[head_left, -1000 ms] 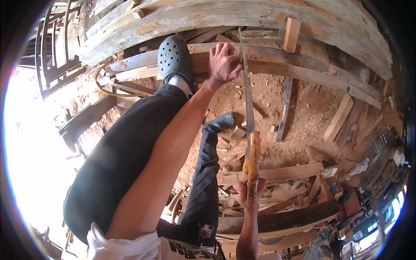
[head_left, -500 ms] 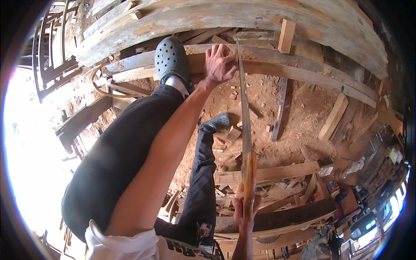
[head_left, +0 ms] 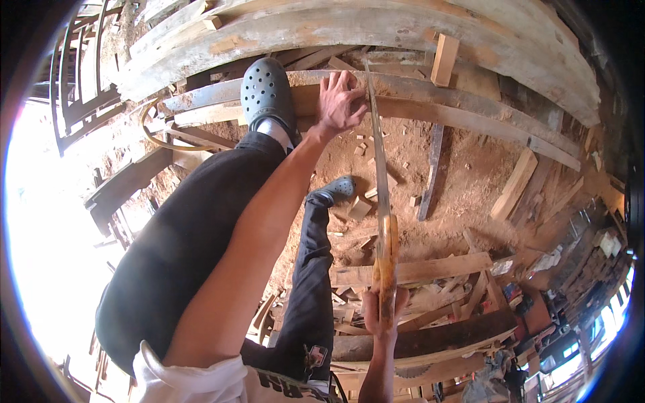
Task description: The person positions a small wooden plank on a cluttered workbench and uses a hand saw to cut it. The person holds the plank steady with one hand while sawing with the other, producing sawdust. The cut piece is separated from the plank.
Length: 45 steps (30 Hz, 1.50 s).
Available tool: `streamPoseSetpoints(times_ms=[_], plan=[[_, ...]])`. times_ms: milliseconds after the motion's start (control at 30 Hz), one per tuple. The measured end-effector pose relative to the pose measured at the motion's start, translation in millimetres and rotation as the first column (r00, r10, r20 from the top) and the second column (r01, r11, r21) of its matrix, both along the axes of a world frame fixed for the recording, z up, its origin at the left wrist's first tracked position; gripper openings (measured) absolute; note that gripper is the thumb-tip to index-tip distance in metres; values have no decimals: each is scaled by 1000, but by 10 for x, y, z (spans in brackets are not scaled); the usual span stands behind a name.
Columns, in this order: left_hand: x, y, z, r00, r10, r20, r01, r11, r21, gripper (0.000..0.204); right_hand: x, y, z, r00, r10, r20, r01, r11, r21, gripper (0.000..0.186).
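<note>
A handsaw (head_left: 378, 154) with a worn wooden handle (head_left: 385, 269) runs away from me, its blade seen nearly edge-on. My right hand (head_left: 383, 310) is closed round that handle. The far part of the blade lies across a long wooden plank (head_left: 443, 97). Just left of the blade, my left hand (head_left: 340, 101) holds the plank down with bent fingers over its top; the grip underneath is partly hidden. Farther left, my foot in a grey clog (head_left: 265, 91) rests on the same plank.
Big weathered timbers (head_left: 322, 30) lie beyond the plank, with a small wood block (head_left: 445, 60) against them. Sawdust and offcuts (head_left: 361, 207) cover the ground round my other clog (head_left: 340, 187). More beams (head_left: 430, 269) and a dark-faced timber (head_left: 443, 336) lie nearer on the right.
My right hand and the saw have moved a little away from me, along the blade's line. My left hand and the foot on the plank stay in place.
</note>
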<state>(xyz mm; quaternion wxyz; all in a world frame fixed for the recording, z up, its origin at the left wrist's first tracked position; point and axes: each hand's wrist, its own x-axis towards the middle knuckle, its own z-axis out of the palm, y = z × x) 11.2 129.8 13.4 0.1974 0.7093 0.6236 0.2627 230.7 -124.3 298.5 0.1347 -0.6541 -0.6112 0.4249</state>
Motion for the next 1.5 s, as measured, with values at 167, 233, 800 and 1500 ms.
streamPoseSetpoints(times_ms=[167,233,800,1500], plan=[[-8,-10,-14,1000,0,-9,0,1000,16,35,-58,-137,153,993,-121,10,121,971,-207,24],[-7,-19,-19,1000,7,-19,-6,1000,27,36,-54,-245,280,994,-104,26,108,962,-250,24],[5,1,5,1000,5,23,-5,1000,24,32,23,-142,-40,988,-148,-40,138,974,-177,29],[-120,72,-202,884,437,-166,-463,868,-181,24,-119,-33,-139,953,-275,-131,261,959,-112,20]])
